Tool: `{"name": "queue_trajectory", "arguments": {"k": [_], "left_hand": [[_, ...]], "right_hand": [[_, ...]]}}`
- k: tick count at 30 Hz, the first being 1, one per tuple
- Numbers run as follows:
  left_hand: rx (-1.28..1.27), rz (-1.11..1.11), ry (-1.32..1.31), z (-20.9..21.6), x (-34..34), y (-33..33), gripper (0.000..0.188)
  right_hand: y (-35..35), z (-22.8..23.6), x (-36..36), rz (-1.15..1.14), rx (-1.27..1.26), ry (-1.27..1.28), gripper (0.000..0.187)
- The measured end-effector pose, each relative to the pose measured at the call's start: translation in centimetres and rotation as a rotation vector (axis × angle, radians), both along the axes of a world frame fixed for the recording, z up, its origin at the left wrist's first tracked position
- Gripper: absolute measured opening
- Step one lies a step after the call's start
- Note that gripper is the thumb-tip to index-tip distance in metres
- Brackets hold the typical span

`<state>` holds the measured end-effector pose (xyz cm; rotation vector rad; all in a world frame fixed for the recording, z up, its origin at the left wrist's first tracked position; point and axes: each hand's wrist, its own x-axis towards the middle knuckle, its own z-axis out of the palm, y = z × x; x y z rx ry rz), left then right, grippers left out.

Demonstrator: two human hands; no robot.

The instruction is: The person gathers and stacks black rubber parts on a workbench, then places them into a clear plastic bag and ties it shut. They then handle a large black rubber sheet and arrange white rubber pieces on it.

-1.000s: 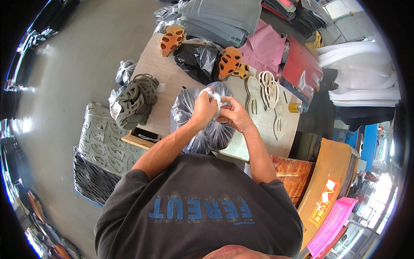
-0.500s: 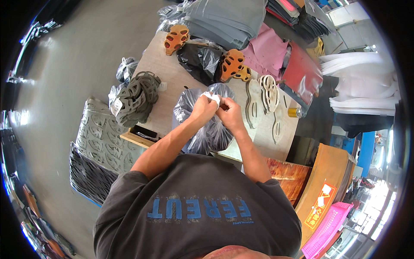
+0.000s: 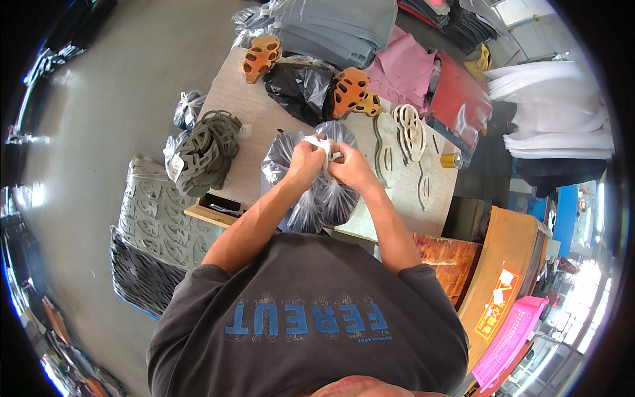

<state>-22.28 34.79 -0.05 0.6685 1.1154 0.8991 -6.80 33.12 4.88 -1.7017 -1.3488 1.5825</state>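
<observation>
A clear plastic bag with dark contents stands on the table's near edge, its neck gathered beneath my hands. My left hand is closed on a white strip that lies over the bag's neck. Close beside it, my right hand pinches the same strip between thumb and fingers. The strip looks twisted or looped between the two hands; whether it is knotted is hidden by the fingers.
On the table lie a black plastic bag, orange cut-out pieces, pale templates and a yellow roll. Grey-green cut-out pieces are heaped at the left. Grey sheets are stacked behind, and an open drawer juts out at the near left.
The white strip was bunched at my fingertips and now shows as a longer band between my hands. Both hands stay over the bag's neck. The whole view has shifted slightly.
</observation>
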Motion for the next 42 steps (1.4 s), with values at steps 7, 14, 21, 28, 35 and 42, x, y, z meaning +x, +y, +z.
{"name": "queue_trajectory", "arguments": {"k": [7, 14, 21, 28, 35, 42], "left_hand": [[0.122, -0.054, 0.149, 1.6, -1.2, -0.8, 0.033], [0.621, -0.128, 0.458, 5.0, -4.7, -5.5, 0.023], [0.525, -0.596, 0.725, 6.6, -9.1, -4.8, 0.023], [0.755, -0.573, 0.747, 7.0, -8.4, -1.9, 0.027], [1.182, -0.69, 0.677, 5.2, -10.9, -2.4, 0.019], [1.014, -0.744, 0.627, 2.6, -13.2, -1.4, 0.021]], "right_hand": [[0.6, -2.4, -1.5, -0.085, 0.531, -0.421, 0.017], [0.4, -2.6, 0.3, 0.022, 0.81, -0.586, 0.02], [0.9, -2.1, 4.9, -0.015, 0.141, 0.016, 0.035], [1.8, 6.4, 5.4, 0.394, -0.244, 0.467, 0.053], [-0.5, 4.9, 4.5, 0.716, 0.768, -0.515, 0.039], [-1.2, 0.6, 5.7, 0.725, 0.256, -0.555, 0.029]]}}
